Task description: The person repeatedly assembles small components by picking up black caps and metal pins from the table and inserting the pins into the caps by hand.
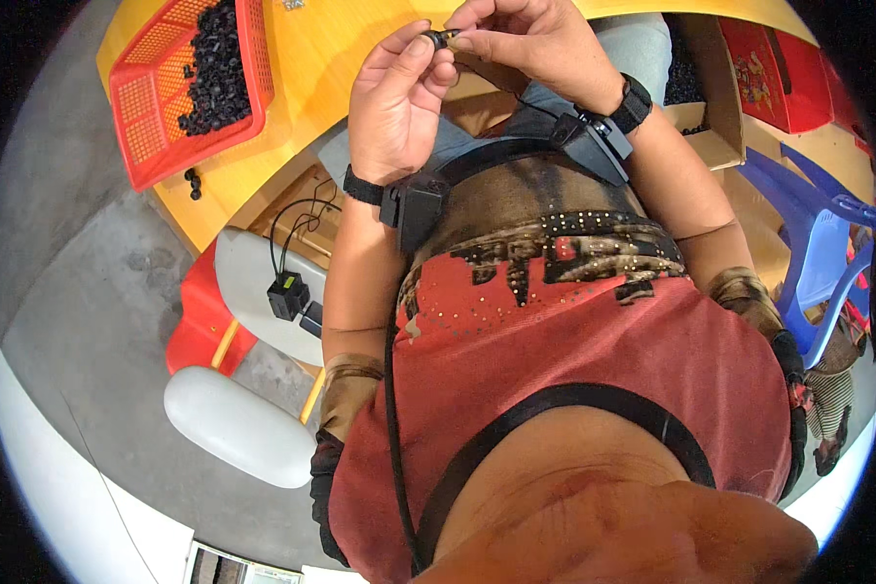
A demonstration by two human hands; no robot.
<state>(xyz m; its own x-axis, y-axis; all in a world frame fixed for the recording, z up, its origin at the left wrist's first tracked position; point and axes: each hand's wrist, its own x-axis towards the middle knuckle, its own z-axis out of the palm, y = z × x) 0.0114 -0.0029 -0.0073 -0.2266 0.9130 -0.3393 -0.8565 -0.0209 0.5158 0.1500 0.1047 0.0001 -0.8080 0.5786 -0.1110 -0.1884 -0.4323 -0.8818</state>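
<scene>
Above my lap, at the table's near edge, both hands meet at a small black part, knob-like and rounded. My left hand is closed, with thumb and fingertips pinching the part from the left. From the right, my right hand is closed too, its thumb and forefinger gripping the part's other end. A tiny yellowish spot shows between the fingertips; what it is I cannot make out. To the left, an orange-red plastic basket holds a heap of similar black parts.
A few loose black parts lie beside the basket on the yellow table. At right stand a cardboard box of small dark pieces, a red box and a blue plastic chair. A grey-white chair stands at left.
</scene>
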